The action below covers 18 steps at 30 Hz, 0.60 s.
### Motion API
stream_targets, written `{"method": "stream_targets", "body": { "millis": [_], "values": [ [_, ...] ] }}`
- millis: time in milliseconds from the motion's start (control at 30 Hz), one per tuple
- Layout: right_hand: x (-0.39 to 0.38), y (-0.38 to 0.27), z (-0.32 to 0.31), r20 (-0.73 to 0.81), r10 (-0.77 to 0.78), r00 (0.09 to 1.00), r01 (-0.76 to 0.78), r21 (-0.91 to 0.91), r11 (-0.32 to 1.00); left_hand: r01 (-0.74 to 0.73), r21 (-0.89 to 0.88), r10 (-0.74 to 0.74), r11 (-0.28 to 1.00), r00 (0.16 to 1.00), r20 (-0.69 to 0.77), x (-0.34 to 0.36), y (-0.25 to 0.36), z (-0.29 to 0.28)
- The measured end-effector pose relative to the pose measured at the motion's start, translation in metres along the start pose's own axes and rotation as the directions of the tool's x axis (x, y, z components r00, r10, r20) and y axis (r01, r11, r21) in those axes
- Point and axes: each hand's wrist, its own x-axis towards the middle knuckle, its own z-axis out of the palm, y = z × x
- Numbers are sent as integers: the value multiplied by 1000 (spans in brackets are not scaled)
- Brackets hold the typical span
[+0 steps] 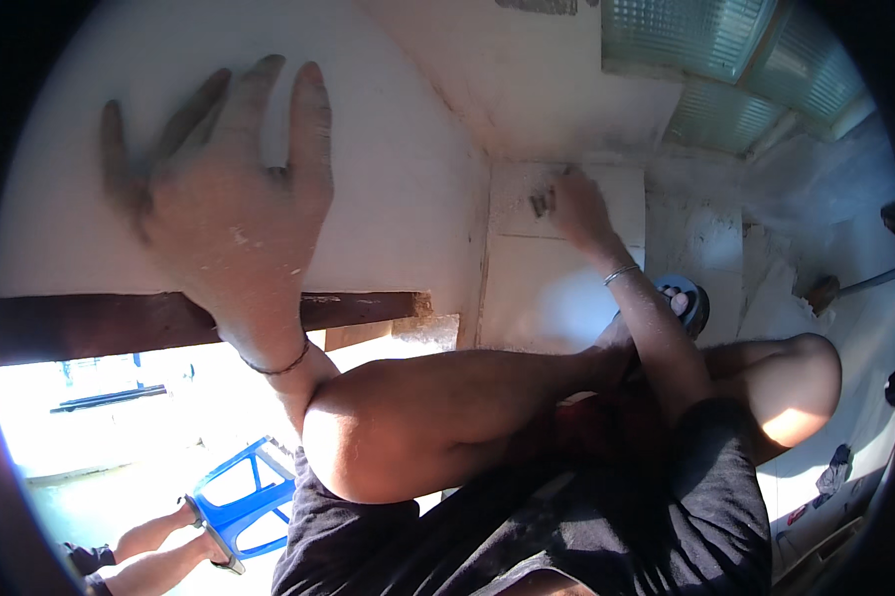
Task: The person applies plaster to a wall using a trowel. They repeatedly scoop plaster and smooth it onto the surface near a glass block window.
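My left hand (234, 189), at the upper left, has its fingers spread over the pale wall (388, 179); pale dust marks its back. Farther off, my right hand (581, 214) is by a light tiled surface (556, 263) near the corner, its fingers curled in. A small dark, partly shiny thing (540, 205) shows right at its fingers. Blur hides what that thing is. Grey smudges mark the surface around it.
My bent knees (358, 447) are between my arms, above a sandalled foot (681, 298). A dark wooden beam (90, 328) edges a bright opening. Below it are a blue stool (244, 507) and another person's legs (159, 546). Ribbed glass panes (686, 35) sit upper right.
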Motion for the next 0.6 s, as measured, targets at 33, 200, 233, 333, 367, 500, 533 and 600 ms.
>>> {"method": "stream_targets", "body": {
  "millis": [33,200,233,333,367,500,533,600],
  "values": [
    [8,4,-12,-26,42,999,-43,-58,997,2,3,-2,1000,1000,-2,2,1,-1],
    [44,4,-75,-2,7,1000,-7,133,991,-40,-113,47,993,997,58,4,9,0],
    [47,0,-89,-6,-5,1000,6,172,985,-92,-172,110,981,989,102,2,11,1],
    [52,-17,-123,-26,-97,995,100,241,965,-247,-264,315,932,913,258,-7,20,3],
    [55,-25,-131,-4,-109,994,106,263,959,-285,-336,370,898,902,224,-10,26,4],
    [61,-60,-162,-67,-211,975,221,220,950,-298,-515,570,803,637,519,-13,75,21],
    [62,-67,-173,-110,-256,961,271,166,948,-276,-578,630,768,488,605,-14,97,31],
    [72,-76,-201,-97,-296,950,300,34,953,-235,-613,653,755,364,665,-26,147,58]
  ]
}}
